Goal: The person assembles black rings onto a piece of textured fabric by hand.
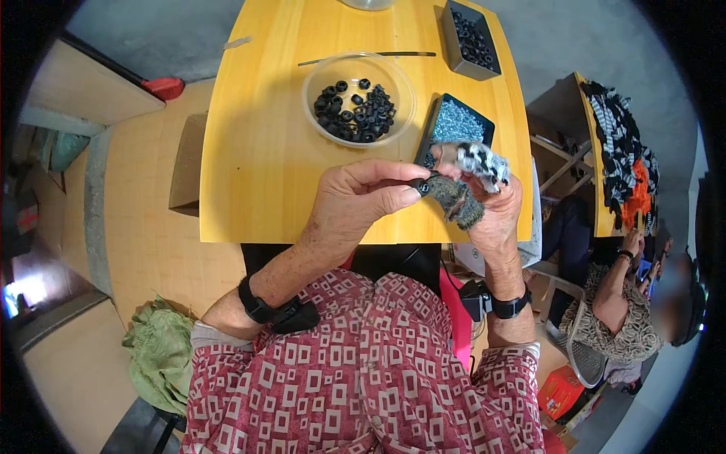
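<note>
The left hand (348, 195) pinches a small black ring (422, 186) over the desk (257, 151), close to its near edge. The right hand (497, 216) is next to it, near the right corner, with gray-green wraps (456, 198) and black-and-white cloth (484, 162) at its fingers. A clear bowl (404, 94) of black rings sits in the middle. Behind it lies a thin dark stick (408, 54). Along the right edge are a tray (431, 125) of shiny bluish bits (457, 121) and, near the far corner, a gray box (476, 73) of black bits (475, 45).
</note>
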Motion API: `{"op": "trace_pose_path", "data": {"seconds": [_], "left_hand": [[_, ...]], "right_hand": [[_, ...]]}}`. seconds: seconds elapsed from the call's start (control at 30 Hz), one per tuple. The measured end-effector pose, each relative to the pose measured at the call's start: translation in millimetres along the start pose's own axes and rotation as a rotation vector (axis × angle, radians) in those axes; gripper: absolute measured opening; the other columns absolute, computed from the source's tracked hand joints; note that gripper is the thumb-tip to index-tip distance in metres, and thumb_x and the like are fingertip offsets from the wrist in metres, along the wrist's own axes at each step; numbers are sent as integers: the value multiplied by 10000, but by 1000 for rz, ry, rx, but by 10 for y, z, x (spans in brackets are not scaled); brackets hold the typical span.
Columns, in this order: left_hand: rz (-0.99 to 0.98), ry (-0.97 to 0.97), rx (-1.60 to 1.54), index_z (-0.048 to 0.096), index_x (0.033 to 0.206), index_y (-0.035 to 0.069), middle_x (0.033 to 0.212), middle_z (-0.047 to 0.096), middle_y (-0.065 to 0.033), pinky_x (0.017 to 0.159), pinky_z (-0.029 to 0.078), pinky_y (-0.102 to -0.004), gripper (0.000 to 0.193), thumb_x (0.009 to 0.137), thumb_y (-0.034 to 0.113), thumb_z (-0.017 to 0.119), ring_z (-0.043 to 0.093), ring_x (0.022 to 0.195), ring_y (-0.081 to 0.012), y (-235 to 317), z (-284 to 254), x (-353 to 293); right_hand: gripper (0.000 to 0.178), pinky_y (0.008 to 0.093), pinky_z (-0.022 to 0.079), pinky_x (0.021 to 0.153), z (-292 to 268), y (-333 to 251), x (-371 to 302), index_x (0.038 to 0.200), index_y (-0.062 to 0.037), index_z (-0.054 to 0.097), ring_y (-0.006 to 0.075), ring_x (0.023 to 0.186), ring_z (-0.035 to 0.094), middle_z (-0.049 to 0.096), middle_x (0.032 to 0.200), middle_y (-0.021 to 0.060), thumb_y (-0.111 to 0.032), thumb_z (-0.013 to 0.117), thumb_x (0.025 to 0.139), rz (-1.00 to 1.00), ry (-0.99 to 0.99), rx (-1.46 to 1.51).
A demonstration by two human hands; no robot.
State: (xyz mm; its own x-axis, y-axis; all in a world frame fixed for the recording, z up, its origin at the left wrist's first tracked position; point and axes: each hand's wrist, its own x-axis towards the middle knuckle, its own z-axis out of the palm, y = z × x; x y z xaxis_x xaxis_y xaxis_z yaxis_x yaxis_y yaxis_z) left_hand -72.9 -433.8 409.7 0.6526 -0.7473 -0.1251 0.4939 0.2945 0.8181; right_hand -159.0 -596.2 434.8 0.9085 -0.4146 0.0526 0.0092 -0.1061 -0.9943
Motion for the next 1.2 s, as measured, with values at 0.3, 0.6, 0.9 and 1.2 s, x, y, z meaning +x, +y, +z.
{"op": "trace_pose_path", "data": {"seconds": [0.3, 0.6, 0.9, 1.2], "left_hand": [[-29, -64, -9, 652, 1018, 16, 995, 652, -49, 838, 471, -234, 213, 805, 6, 641, 589, 905, -97, -62, 169, 62], [-5, -54, -43, 650, 992, 14, 1004, 653, -73, 851, 478, -262, 202, 792, -14, 636, 602, 917, -120, -145, 201, 97], [-59, -22, 57, 652, 1007, 11, 1006, 652, -75, 866, 463, -274, 206, 803, 1, 629, 593, 922, -125, -125, 172, 74], [-79, -45, 18, 653, 1010, 10, 984, 655, -59, 848, 461, -263, 210, 801, 29, 637, 590, 907, -115, -171, 165, 78]], "right_hand": [[273, 211, 468, 645, -150, 96, -119, 956, -14, 648, 54, 725, 563, 642, 837, -5, -42, 766, 711, -3, 101, 0], [261, 253, 484, 661, -182, -66, -185, 905, -9, 645, 127, 744, 598, 633, 869, 49, -16, 751, 667, -171, 158, -326], [219, 286, 495, 699, -183, -114, -164, 869, -13, 652, 197, 808, 625, 621, 875, 83, 58, 696, 667, -362, -30, -559], [220, 300, 493, 703, -184, -85, -197, 844, -11, 639, 206, 781, 618, 613, 864, 90, 43, 708, 642, -238, -6, -472]]}}
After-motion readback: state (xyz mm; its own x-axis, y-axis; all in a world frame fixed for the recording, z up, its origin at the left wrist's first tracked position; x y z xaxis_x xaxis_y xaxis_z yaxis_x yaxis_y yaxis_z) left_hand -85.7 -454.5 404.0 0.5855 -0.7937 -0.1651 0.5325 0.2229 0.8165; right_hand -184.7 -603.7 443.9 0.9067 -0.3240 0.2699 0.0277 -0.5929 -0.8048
